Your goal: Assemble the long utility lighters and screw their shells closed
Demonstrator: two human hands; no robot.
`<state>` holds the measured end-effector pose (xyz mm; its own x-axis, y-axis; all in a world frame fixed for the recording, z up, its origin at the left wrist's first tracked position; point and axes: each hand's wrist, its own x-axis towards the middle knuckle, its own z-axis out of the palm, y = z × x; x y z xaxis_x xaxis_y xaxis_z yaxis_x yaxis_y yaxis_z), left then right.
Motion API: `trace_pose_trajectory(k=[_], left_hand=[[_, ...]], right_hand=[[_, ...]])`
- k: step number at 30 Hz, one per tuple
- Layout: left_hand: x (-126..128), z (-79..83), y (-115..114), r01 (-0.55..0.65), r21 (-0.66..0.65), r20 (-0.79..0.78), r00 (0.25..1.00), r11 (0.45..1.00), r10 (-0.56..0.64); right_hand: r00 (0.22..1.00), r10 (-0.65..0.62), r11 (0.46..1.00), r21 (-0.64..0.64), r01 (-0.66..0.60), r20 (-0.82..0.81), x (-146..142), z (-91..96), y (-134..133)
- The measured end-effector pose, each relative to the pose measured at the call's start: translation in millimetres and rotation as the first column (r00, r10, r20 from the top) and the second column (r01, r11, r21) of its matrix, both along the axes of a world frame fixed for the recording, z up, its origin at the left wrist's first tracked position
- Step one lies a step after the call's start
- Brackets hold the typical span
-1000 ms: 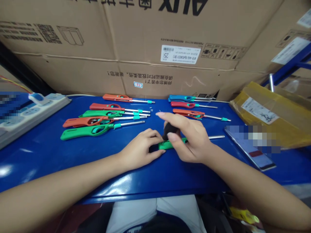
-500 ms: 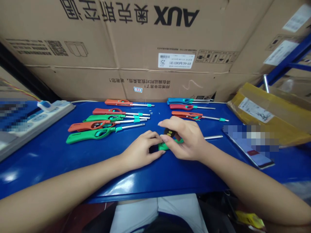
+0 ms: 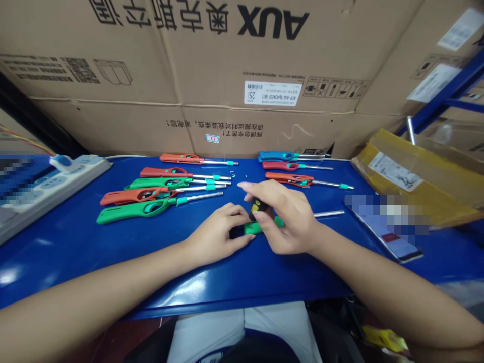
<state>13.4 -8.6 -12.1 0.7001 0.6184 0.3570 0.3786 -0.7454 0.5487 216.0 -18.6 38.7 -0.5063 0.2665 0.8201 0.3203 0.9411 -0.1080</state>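
Observation:
A green gas lighter (image 3: 252, 228) lies on the blue table in front of me, its metal tube pointing right. My left hand (image 3: 218, 233) pinches the handle's left end between fingers and thumb. In my right hand (image 3: 289, 217) is a screwdriver with a stubby black-and-yellow handle (image 3: 257, 206), held fairly upright over the lighter. Thumb and curled fingers grip that handle, while the index finger reaches out past its top. The screwdriver's tip is hidden, and my right hand covers the lighter's middle.
More lighters lie left, among them a green lighter (image 3: 136, 212); others, including an orange lighter (image 3: 289, 178), lie back right. Tiny pale bits (image 3: 232, 174) sit between. A power strip (image 3: 56, 189), phone (image 3: 381, 229), yellow-taped parcel (image 3: 423, 176) and tall carton (image 3: 204, 65) surround them.
The screwdriver handle has turned and stands more upright, with my right index finger extended a little further left. My left hand keeps its hold on the lighter. The view has shifted slightly.

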Motion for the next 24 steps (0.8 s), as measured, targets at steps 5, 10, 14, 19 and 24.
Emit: trace_pose_trajectory(k=[5,10,14,19,24], left_hand=[[0.1,0.6,0.1,-0.005,0.009,0.004,1.0,1.0,0.005],[-0.1,1.1,0.4,-0.003,0.017,0.006,1.0,1.0,0.002],[0.4,1.2,0.2,0.003,0.025,0.006,1.0,1.0,-0.003],[1.6,1.4,-0.5,-0.028,-0.028,-0.002,1.0,0.999,0.028],[1.9,1.8,-0.1,-0.01,-0.01,-0.01,1.0,1.0,0.01]], right_hand=[[0.999,-0.034,0.998,0.061,0.032,0.025,-0.7,-1.1,-0.1],[0.995,-0.091,0.996,0.003,0.091,0.046,-1.5,4.3,-7.6],[0.999,-0.049,0.999,-0.013,0.049,0.011,-1.9,4.1,-8.6],[0.986,-0.163,0.985,0.052,0.165,-0.036,-0.6,4.4,-5.4],[0.991,-0.132,0.982,-0.132,0.134,0.019,0.3,14.3,-8.8]])
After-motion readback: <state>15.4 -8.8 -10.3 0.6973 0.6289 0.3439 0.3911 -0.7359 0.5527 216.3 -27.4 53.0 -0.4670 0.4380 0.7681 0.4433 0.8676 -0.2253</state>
